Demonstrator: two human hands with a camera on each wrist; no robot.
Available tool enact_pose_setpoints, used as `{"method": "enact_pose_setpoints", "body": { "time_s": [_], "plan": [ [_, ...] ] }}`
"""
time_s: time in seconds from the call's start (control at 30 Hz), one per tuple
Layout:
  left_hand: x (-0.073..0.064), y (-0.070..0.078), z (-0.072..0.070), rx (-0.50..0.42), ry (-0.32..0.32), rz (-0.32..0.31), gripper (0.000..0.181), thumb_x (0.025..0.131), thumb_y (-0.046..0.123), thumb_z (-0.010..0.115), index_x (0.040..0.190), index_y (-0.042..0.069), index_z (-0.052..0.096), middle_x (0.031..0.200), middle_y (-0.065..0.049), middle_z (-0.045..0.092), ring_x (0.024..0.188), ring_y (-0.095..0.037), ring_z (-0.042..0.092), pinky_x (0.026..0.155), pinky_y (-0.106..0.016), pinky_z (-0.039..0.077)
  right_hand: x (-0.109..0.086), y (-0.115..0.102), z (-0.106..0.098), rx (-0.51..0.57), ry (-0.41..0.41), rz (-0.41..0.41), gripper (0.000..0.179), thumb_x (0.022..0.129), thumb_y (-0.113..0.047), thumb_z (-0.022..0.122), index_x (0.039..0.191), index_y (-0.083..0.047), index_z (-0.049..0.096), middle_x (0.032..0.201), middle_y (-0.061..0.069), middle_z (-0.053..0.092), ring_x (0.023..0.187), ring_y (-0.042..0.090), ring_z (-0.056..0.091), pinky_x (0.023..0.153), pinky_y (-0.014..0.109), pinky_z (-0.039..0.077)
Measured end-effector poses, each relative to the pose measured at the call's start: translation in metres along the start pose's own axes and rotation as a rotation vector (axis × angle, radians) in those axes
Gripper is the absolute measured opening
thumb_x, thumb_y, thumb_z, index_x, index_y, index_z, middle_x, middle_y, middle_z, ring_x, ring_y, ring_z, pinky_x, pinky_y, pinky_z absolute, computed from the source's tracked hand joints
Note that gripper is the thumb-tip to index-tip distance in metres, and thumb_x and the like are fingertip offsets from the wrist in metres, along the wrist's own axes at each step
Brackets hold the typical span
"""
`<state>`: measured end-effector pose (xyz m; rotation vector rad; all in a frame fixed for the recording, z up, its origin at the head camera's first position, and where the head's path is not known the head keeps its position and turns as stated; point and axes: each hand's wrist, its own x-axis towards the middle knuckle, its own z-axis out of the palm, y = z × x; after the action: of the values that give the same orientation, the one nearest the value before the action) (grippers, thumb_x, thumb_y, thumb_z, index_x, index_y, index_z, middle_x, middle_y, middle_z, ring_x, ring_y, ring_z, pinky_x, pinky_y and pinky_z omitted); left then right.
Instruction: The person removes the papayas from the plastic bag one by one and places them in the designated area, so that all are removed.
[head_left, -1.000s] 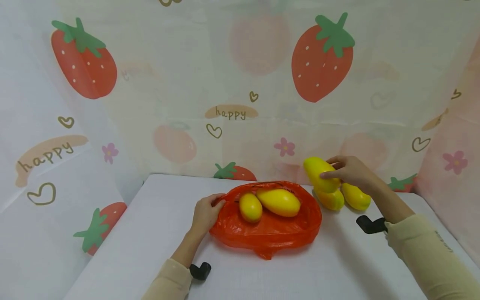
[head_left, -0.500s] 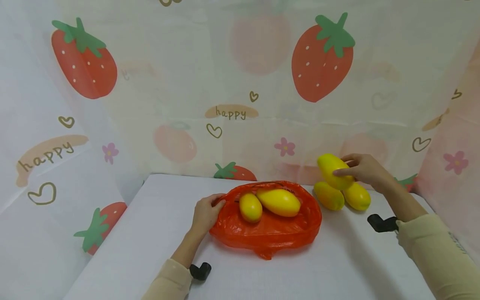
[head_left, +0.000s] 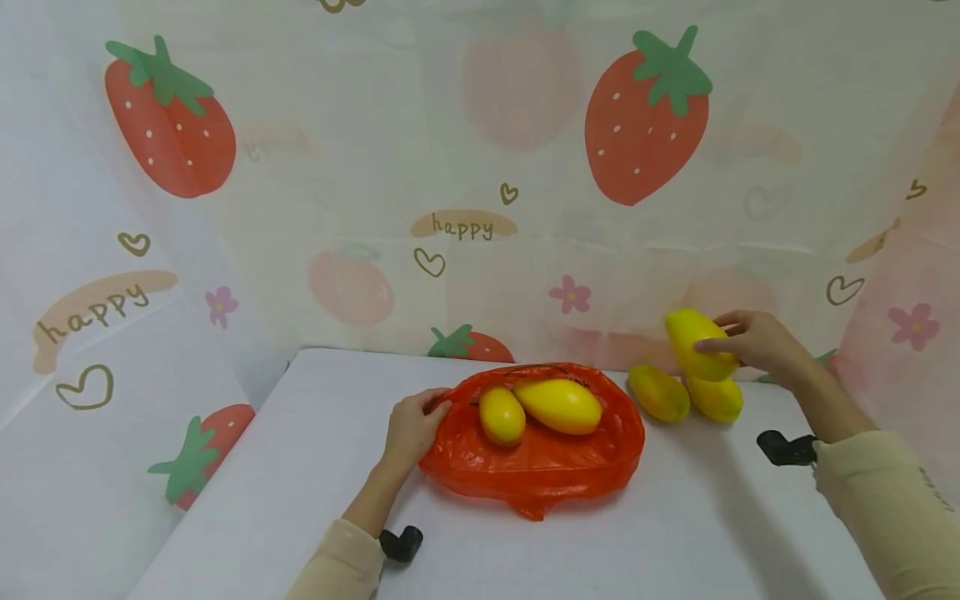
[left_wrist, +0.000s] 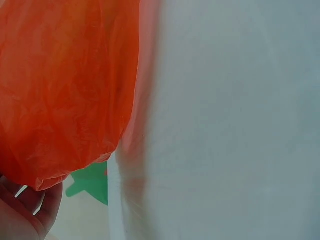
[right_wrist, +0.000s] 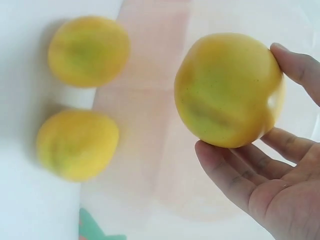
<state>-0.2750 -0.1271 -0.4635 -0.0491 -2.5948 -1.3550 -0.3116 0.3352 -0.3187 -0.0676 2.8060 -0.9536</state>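
Beige sleeves (head_left: 333,560), black bent wrist pieces (head_left: 402,543), dark markings (head_left: 935,490) on right sleeve (head_left: 870,504)

Bag (head_left: 532,479): translucent red-orange, dark print near rim. Two inner fruits (head_left: 561,407): plain glossy yellow. Raised fruit (right_wrist: 227,90): yellow, green blush, fine dark specks. Two outer fruits (right_wrist: 90,51): yellow, green-tinged. Surface (head_left: 300,450): white. Backdrop (head_left: 345,167): cream; red, white-dotted strawberries with green leaves, pink flowers, brown hearts, "happy" on peach patches. Sleeves (head_left: 877,500): beige. Wrist pieces (head_left: 402,544): black.
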Motion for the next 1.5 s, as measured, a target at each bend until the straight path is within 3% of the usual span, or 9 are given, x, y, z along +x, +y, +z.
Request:
{"method": "enact_pose_setpoints", "body": {
  "time_s": [0.37, 0.73, 1.0, 1.5],
  "plan": [
    [-0.001, -0.001, 0.000, -0.002, -0.006, 0.004, 0.026, 0.096, 0.014, 0.061, 0.120, 0.007, 0.069, 0.113, -0.012, 0.072, 0.103, -0.026, 0.066, 0.094, -0.042, 0.056, -0.005, 0.025, -0.006, -0.014, 0.031, 0.040, 0.087, 0.091, -0.049, 0.063, 0.141, 0.015, 0.031, 0.139, 0.043, 0.036, 0.116, 0.049, 0.051, 0.093, 0.050, 0.054],
    [-0.002, -0.003, 0.000, 0.006, -0.004, 0.012, 0.026, 0.095, 0.014, 0.061, 0.119, 0.007, 0.069, 0.111, -0.011, 0.072, 0.102, -0.026, 0.066, 0.094, -0.043, 0.056, -0.002, 0.058, -0.010, -0.046, 0.052, 0.108, 0.094, 0.088, -0.054, 0.064, 0.140, 0.016, 0.029, 0.135, 0.044, 0.035, 0.112, 0.051, 0.051, 0.090, 0.051, 0.054],
    [-0.002, -0.002, 0.000, 0.010, -0.006, 0.015, 0.026, 0.095, 0.014, 0.061, 0.119, 0.007, 0.069, 0.112, -0.012, 0.072, 0.103, -0.026, 0.066, 0.094, -0.043, 0.056, -0.007, 0.070, -0.012, -0.043, 0.036, 0.169, 0.097, 0.087, -0.054, 0.064, 0.139, 0.018, 0.025, 0.133, 0.044, 0.034, 0.111, 0.052, 0.048, 0.099, 0.061, 0.046],
    [-0.001, -0.001, -0.001, 0.026, -0.007, 0.017, 0.026, 0.095, 0.015, 0.062, 0.120, 0.007, 0.069, 0.112, -0.010, 0.072, 0.103, -0.026, 0.066, 0.095, -0.043, 0.055, -0.006, 0.099, -0.005, -0.114, 0.064, 0.175, 0.089, 0.090, -0.045, 0.063, 0.134, 0.024, 0.028, 0.131, 0.046, 0.035, 0.108, 0.054, 0.043, 0.095, 0.066, 0.041]
  ]
}}
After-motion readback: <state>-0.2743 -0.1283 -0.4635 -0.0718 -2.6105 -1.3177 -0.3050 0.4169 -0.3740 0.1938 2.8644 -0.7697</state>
